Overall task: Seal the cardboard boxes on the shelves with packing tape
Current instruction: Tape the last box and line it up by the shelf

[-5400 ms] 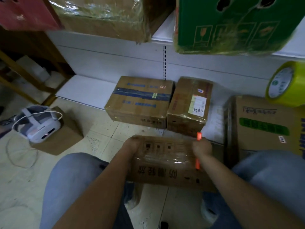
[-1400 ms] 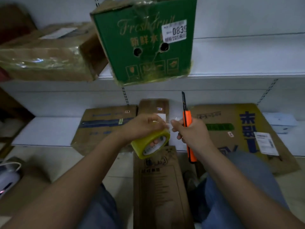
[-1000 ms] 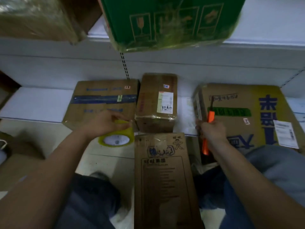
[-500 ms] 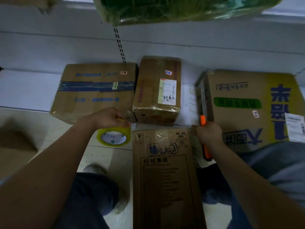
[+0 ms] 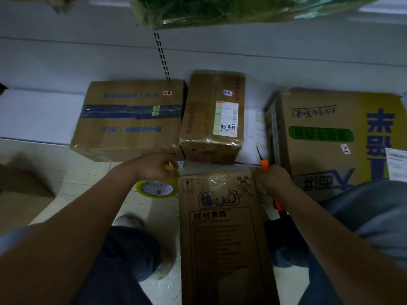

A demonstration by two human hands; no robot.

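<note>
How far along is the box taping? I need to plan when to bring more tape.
Done, it seems: the two boxes on the low shelf, one with a blue tape band, one film-wrapped with a label. In hand: the tall box between the knees has clear tape at its far end; the left hand holds the yellow tape roll, the right hand an orange knife. The large box: cannot tell.

Tall box (image 5: 222, 234) before shelf (image 5: 39, 113), tape roll (image 5: 157, 189) left, knife (image 5: 265, 167) right
</note>
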